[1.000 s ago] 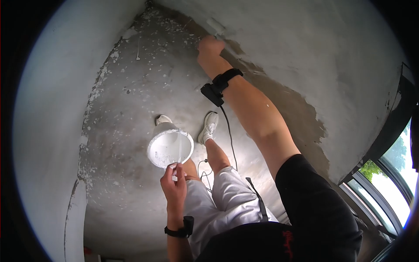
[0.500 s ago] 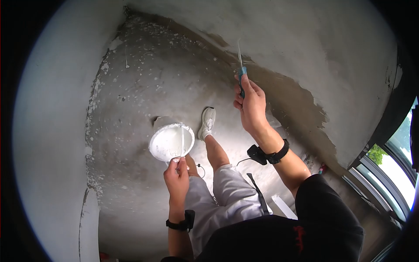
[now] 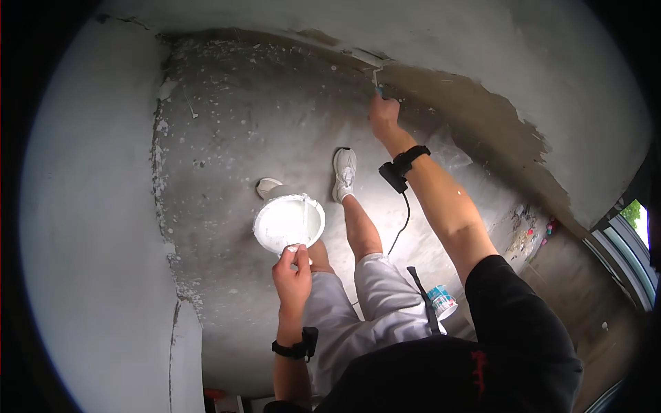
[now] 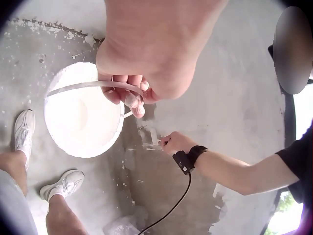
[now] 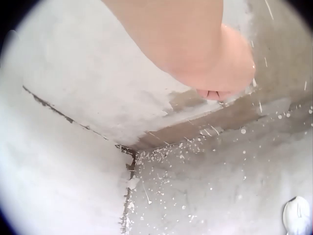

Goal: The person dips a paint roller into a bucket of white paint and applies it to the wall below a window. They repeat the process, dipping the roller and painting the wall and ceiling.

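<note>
My left hand grips the plastic handle of a white bucket, which hangs in front of my legs. White smears mark its fingertips. Inside the bucket, the walls are coated white. My right hand, arm stretched forward, holds a paint roller by its blue handle. The roller's white head lies at the low brown strip of the wall. From the left wrist, the right hand shows beside that strip. In the right wrist view, the hand hides most of the tool.
White splatter dots the grey floor, thickest along the left wall. My shoes stand just past the bucket. A blue-and-white tub sits by my right leg. Debris lies near the window. A cable hangs from the right wristband.
My right hand drew back from the wall, showing the roller's blue handle, then reached out again to a spot farther right. The left hand keeps hold of the bucket.
</note>
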### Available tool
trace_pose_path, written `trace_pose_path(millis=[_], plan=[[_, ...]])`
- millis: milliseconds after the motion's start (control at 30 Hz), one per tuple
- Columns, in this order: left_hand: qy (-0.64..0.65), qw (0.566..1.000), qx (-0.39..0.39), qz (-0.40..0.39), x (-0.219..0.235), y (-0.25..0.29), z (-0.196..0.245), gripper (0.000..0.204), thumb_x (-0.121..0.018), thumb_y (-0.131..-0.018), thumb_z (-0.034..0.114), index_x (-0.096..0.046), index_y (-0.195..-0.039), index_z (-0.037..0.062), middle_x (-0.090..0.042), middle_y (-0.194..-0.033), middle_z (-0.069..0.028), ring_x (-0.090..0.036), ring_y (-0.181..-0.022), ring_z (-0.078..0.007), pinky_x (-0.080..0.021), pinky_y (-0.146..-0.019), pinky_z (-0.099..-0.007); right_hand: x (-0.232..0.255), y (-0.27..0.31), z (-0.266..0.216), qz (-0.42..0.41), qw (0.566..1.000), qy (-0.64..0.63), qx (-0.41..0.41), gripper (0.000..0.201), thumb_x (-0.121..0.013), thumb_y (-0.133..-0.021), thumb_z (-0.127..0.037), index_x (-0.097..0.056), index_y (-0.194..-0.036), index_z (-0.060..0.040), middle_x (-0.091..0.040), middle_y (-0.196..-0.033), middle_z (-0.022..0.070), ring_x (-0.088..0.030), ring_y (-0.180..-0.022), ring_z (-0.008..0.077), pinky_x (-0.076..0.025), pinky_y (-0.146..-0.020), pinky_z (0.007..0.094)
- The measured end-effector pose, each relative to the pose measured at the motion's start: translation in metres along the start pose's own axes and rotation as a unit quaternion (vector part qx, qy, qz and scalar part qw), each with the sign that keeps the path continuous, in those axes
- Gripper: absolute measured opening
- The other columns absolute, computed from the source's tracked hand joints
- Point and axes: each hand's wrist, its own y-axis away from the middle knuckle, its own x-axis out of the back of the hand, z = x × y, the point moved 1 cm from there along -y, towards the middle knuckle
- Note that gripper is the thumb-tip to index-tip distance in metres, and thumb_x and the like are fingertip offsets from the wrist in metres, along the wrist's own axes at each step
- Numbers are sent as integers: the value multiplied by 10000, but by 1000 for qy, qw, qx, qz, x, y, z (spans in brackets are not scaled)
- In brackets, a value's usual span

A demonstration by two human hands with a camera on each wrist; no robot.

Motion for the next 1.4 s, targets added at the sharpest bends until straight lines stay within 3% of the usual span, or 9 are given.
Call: trace_pose_path(millis=[133, 367, 467, 533, 633, 867, 967, 1333, 1400], plan=[[-23, 1000, 5, -13, -5, -2, 3, 133, -575, -901, 94, -616, -879, -31, -619, -627, -88, -598, -570, -155, -459, -565, -285, -4, -26, 12, -21, 999, 38, 5, 474, -593, -830, -384, -656, -887, 82, -638, -898, 303, -608, -940, 449, -478, -800, 456], [-27, 1000, 4, -12, -8, 0, 7, 146, -574, -904, 97, -617, -877, -40, -625, -654, -97, -600, -582, -154, -457, -569, -282, 5, 6, -4, -18, 999, -1, -36, 455, -593, -836, -362, -655, -911, 83, -646, -907, 288, -611, -930, 444, -475, -816, 438], [-27, 1000, -13, -8, -7, -2, 7, 150, -575, -903, 99, -619, -878, -42, -626, -660, -106, -606, -587, -160, -458, -568, -288, 26, 31, -10, -30, 998, -45, -12, 415, -588, -861, -326, -645, -856, 85, -662, -814, 214, -651, -764, 358, -493, -712, 410], [-31, 999, -6, -13, -8, -2, 8, 148, -576, -901, 98, -619, -878, -41, -629, -662, -111, -611, -589, -171, -460, -569, -294, 58, 56, -19, -77, 983, -167, 6, 279, -585, -923, -271, -598, -830, -8, -496, -627, -6, -414, -501, 88, -339, -449, 267], [-48, 999, -5, -11, -9, -1, 11, 148, -577, -900, 101, -621, -877, -38, -632, -663, -115, -615, -589, -183, -460, -567, -301, 113, 98, -50, -103, 966, -236, -36, 260, -591, -933, -284, -597, -899, -26, -469, -635, -34, -363, -497, 46, -300, -446, 218], [-44, 999, -13, -8, -11, -1, 7, 149, -580, -899, 107, -623, -875, -33, -627, -646, -116, -614, -578, -196, -457, -557, -310, 183, 148, -78, -96, 958, -266, -43, 253, -592, -932, -310, -604, -947, -58, -477, -667, -48, -314, -506, 23, -249, -452, 196], [-34, 999, -8, -9, -9, -1, 4, 150, -579, -899, 108, -620, -871, -33, -626, -639, -112, -611, -569, -192, -455, -552, -309, 196, 167, -89, -80, 956, -279, -31, 301, -561, -943, -365, -541, -825, -89, -470, -656, -40, -334, -508, 21, -264, -446, 199], [-13, 1000, 5, -20, -9, 1, 8, 158, -564, -914, 102, -604, -874, -45, -597, -621, -64, -542, -580, -110, -436, -570, -270, 182, 166, -71, -51, 952, -301, -29, 359, -529, -946, -435, -492, -816, -103, -463, -629, -25, -336, -470, 37, -263, -425, 204], [-11, 1000, -2, -14, -6, 1, 7, 154, -567, -911, 109, -610, -876, -35, -608, -616, -86, -570, -555, -145, -446, -553, -289, 170, 155, -68, -57, 953, -294, -50, 368, -556, -931, -437, -517, -838, -83, -471, -632, -21, -357, -476, 43, -280, -429, 208]])
